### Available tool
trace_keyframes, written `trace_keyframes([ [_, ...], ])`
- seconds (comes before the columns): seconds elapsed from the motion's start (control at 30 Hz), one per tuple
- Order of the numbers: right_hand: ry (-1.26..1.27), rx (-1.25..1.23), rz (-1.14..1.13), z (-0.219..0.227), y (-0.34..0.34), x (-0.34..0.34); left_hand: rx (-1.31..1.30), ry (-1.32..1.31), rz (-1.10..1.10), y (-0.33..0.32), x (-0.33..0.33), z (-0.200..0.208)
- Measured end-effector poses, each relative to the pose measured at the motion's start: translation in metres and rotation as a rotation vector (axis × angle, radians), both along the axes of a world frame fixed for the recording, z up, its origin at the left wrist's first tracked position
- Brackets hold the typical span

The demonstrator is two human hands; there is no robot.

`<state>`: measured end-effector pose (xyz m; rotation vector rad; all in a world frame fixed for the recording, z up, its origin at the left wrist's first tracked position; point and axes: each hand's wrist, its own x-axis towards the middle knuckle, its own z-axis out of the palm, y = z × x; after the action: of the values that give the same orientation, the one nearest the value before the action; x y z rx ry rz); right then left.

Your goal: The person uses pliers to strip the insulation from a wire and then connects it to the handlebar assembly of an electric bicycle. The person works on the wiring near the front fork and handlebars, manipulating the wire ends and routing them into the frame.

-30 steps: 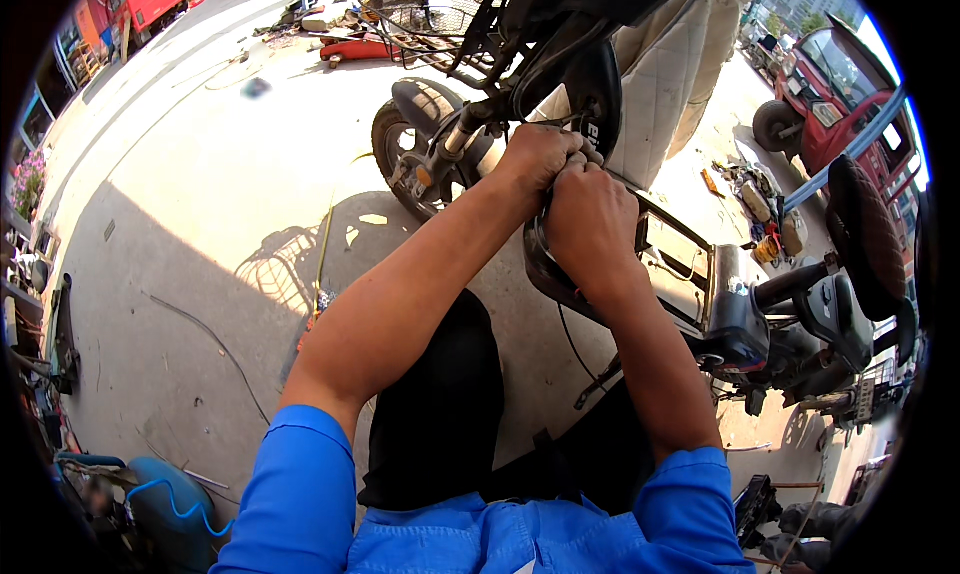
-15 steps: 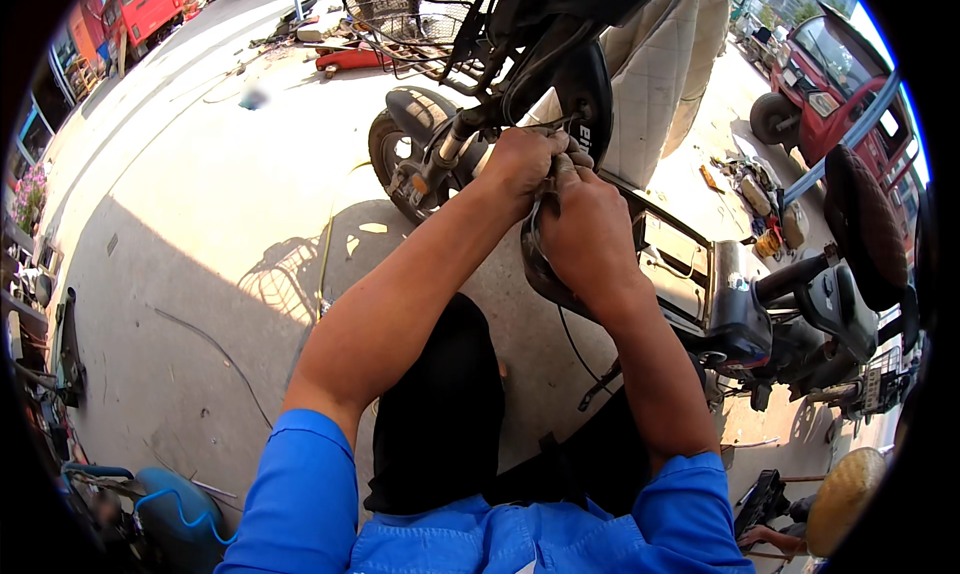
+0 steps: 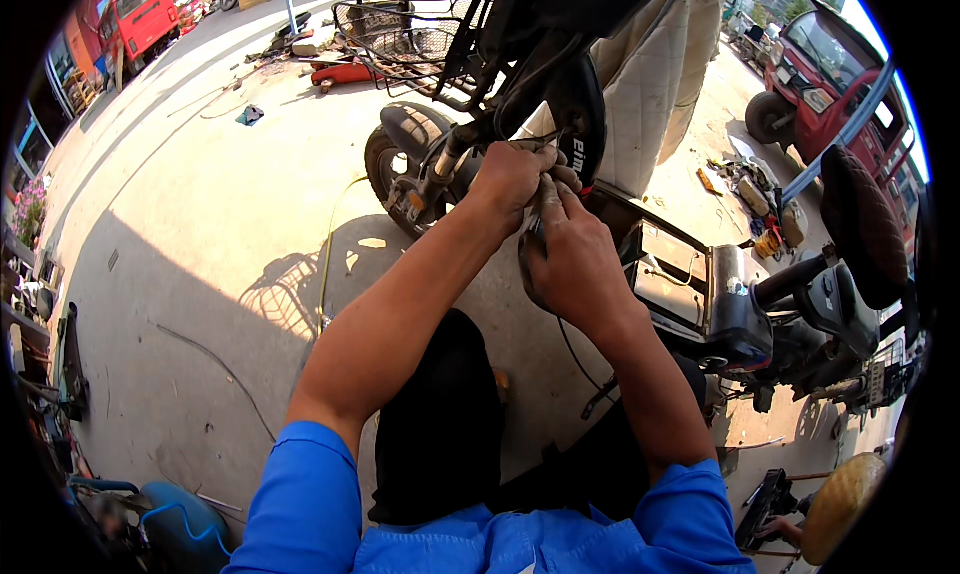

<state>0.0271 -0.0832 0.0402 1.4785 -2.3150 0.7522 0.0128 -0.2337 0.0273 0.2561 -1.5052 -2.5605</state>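
Observation:
A black electric scooter stands before me, its front wheel turned to the left and its footboard frame opened up. Both my hands are together beside its front panel. My left hand is closed, fingers pinched near thin dark wires at the panel. Just below and right of it, my right hand is closed too, thumb and fingertips meeting the left fingers. What lies between the fingertips is hidden. A pale pointed piece shows behind the left hand. A dark curved scooter part sits under the right hand.
The scooter's wire basket is at the top, its open frame bay to the right. A black cable hangs below it. Farther right stand a red three-wheeler and loose scrap. A person's straw hat shows lower right.
My hands have shifted slightly left and down, staying together at the front panel. The right fingers are a little straighter. The view has shifted slightly.

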Motion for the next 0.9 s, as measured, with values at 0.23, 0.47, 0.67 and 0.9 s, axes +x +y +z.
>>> trace_keyframes([
  [0.23,0.01,0.016,-0.006,0.008,0.005,0.008,0.019,0.009,0.016,0.003,0.005,0.006],
  [0.47,0.028,0.058,-0.047,0.009,0.008,0.013,0.108,0.006,0.032,0.009,0.006,0.004],
  [0.67,0.058,-0.024,-0.053,0.009,0.013,0.02,0.189,0.018,0.062,0.009,0.007,0.003],
  [0.9,-0.021,-0.185,-0.035,0.008,0.03,0.012,0.201,-0.023,0.112,0.008,0.009,0.007],
])
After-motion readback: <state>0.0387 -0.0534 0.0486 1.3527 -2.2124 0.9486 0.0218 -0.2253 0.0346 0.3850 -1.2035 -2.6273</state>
